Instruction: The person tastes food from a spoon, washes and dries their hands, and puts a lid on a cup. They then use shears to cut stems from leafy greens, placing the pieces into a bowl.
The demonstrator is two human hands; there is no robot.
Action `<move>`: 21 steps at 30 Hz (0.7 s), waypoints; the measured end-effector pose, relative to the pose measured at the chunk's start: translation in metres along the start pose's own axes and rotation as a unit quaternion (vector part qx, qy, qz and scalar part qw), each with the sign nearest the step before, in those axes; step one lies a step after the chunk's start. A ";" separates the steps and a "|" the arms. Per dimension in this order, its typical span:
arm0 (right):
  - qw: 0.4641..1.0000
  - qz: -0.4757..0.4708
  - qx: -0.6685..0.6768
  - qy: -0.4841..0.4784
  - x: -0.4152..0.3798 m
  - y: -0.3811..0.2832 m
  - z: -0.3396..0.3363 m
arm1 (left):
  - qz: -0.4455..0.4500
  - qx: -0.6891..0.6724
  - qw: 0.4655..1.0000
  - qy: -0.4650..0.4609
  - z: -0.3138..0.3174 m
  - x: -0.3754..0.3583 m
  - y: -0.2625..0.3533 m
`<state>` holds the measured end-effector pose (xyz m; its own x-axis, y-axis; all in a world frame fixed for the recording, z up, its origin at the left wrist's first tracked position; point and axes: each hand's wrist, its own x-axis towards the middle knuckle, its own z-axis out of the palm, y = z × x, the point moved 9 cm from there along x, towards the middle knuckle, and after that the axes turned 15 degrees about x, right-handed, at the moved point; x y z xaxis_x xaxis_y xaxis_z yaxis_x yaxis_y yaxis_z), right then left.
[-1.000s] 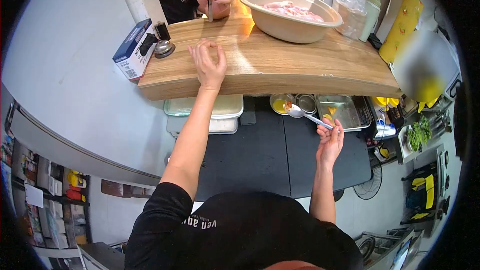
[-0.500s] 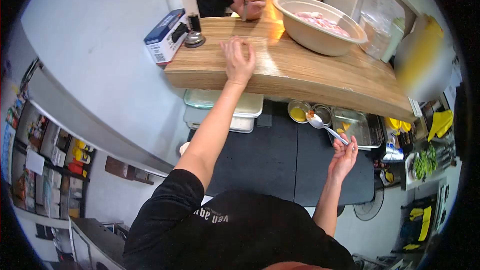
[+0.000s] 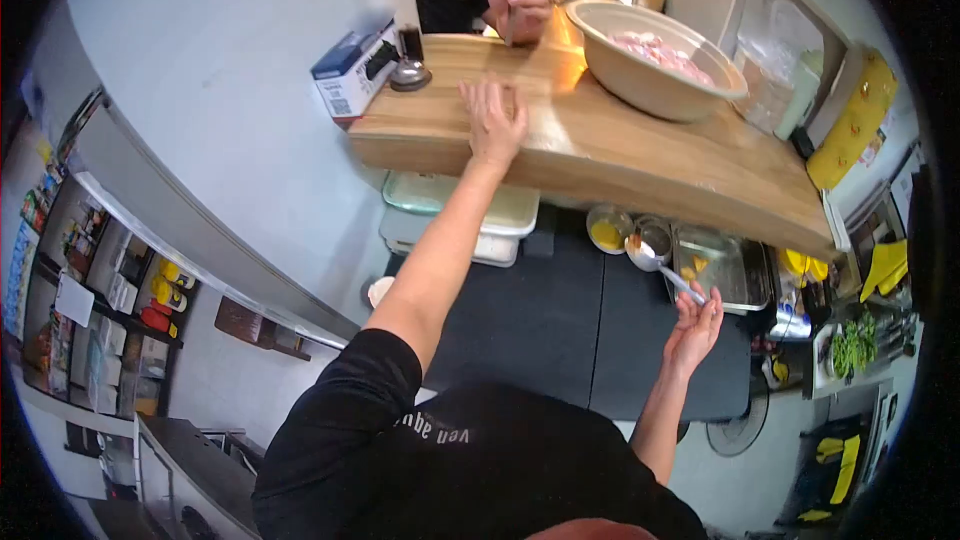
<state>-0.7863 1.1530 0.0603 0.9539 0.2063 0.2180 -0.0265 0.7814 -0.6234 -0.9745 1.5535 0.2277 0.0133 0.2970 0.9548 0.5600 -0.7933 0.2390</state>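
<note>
My left hand [image 3: 494,120] rests on the wooden counter [image 3: 400,120], fingers stretched out and slightly apart, holding nothing. In my right hand [image 3: 693,330] is the handle of a metal spoon [image 3: 647,258], its bowl tilted up-left over the dark worktop. A little reddish food shows at the spoon's tip. Close to the spoon sit a small metal bowl with yellow liquid [image 3: 606,230], another small metal bowl [image 3: 654,232] and a rectangular metal tray [image 3: 735,265] with a few yellow pieces.
On the counter stand a large beige bowl [image 3: 640,65] with pale pink contents, a call bell [image 3: 410,75] and a blue-and-white box [image 3: 350,70]. Across it, another person's hand [image 3: 522,5] grips a dark upright utensil. Lidded containers [image 3: 460,205] sit under the counter's edge.
The whole view has shifted a little, so the counter and bowls appear further right. The spoon's bowl has dipped slightly in my right hand. My left hand stays on the counter.
</note>
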 end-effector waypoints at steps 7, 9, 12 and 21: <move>0.998 -0.051 -0.012 0.036 -0.005 -0.043 -0.017 | 0.048 0.012 0.998 0.037 -0.012 0.006 0.018; 0.999 -0.046 0.015 0.017 0.000 -0.048 -0.039 | 0.063 0.037 0.994 0.081 -0.018 0.008 0.026; 1.000 -0.018 0.020 -0.001 0.007 -0.060 -0.051 | 0.054 0.028 0.997 0.047 -0.014 -0.001 0.022; 0.998 -0.039 -0.039 0.034 -0.032 -0.106 -0.072 | -0.051 -0.260 0.960 -0.090 -0.098 -0.145 0.087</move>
<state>-0.7923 1.0210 0.0652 0.9703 0.1039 0.2185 0.0697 0.7447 -0.6637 -1.0086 1.3891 0.1278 0.1504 0.4371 0.8868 0.0766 -0.8994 0.4303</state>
